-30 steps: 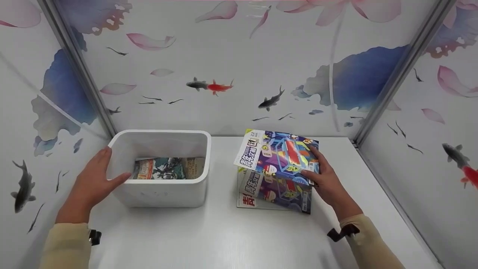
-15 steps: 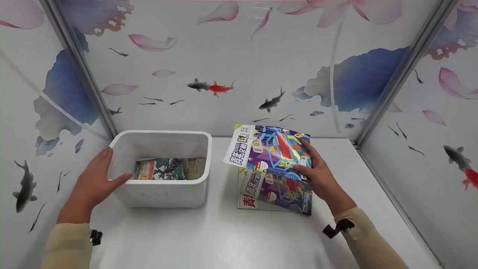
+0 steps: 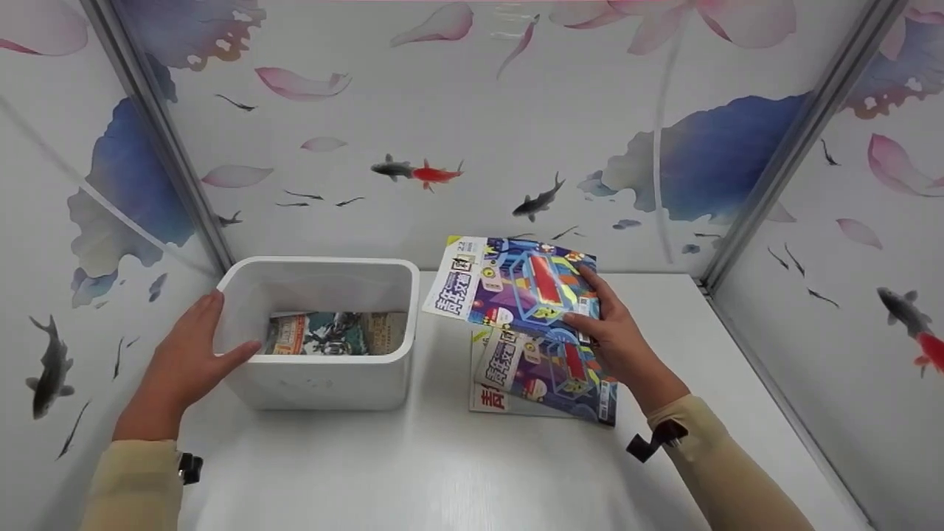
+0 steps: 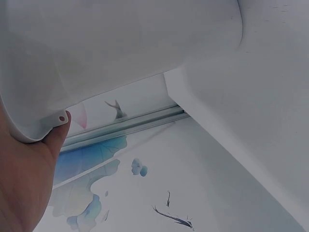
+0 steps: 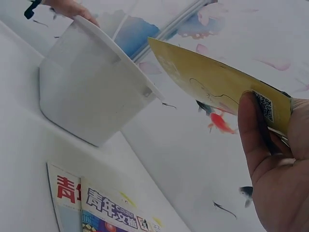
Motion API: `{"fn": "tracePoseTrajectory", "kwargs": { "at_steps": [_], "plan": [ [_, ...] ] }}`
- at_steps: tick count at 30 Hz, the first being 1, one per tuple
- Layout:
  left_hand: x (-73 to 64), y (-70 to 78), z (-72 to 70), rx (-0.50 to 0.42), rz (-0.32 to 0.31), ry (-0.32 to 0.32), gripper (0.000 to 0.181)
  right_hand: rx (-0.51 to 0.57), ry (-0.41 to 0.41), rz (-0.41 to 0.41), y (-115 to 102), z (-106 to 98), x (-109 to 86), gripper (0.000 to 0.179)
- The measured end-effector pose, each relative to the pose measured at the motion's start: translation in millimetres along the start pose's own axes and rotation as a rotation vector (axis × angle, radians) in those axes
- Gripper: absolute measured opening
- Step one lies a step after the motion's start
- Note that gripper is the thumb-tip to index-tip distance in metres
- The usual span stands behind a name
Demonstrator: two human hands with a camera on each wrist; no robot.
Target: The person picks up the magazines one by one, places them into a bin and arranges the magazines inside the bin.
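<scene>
In the head view, a colourful purple magazine (image 3: pixel 516 284) is lifted over the table, tilted, its left corner close to the white plastic bin (image 3: pixel 317 383). My right hand (image 3: pixel 627 343) pinches its right edge, thumb on the front cover and fingers behind. Its yellow back cover (image 5: pixel 212 77) faces the right wrist camera. Below it lies another magazine of the same design (image 3: pixel 546 376), on top of a pale magazine with red lettering (image 3: pixel 490 398). My left hand (image 3: pixel 181 358) grips the bin's left front corner, thumb across the rim. Magazines (image 3: pixel 324 333) lie inside the bin.
The white table (image 3: pixel 472 472) carries the bin on the left and the magazines on the right. Printed panels with fish and petals (image 3: pixel 457 96) enclose the back and both sides, joined by metal corner posts (image 3: pixel 158 140).
My right hand has carried the lifted magazine leftward and slightly up, away from the pile and toward the bin. The left hand keeps its place on the bin.
</scene>
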State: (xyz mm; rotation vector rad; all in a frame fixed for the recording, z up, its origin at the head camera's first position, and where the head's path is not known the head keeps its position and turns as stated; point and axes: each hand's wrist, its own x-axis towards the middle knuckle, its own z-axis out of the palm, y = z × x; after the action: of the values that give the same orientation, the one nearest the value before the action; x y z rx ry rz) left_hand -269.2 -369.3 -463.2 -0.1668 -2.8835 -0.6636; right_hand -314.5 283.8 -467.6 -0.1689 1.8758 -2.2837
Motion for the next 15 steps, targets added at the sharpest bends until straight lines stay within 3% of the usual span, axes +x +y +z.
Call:
{"fn": "tracePoseTrajectory", "kwargs": {
  "at_steps": [15],
  "plan": [
    [-0.4,0.7,-0.2,0.001,0.006,0.013,0.117,-0.001,-0.024,0.029,-9.7,30.8,12.4,0.094]
  ]
}}
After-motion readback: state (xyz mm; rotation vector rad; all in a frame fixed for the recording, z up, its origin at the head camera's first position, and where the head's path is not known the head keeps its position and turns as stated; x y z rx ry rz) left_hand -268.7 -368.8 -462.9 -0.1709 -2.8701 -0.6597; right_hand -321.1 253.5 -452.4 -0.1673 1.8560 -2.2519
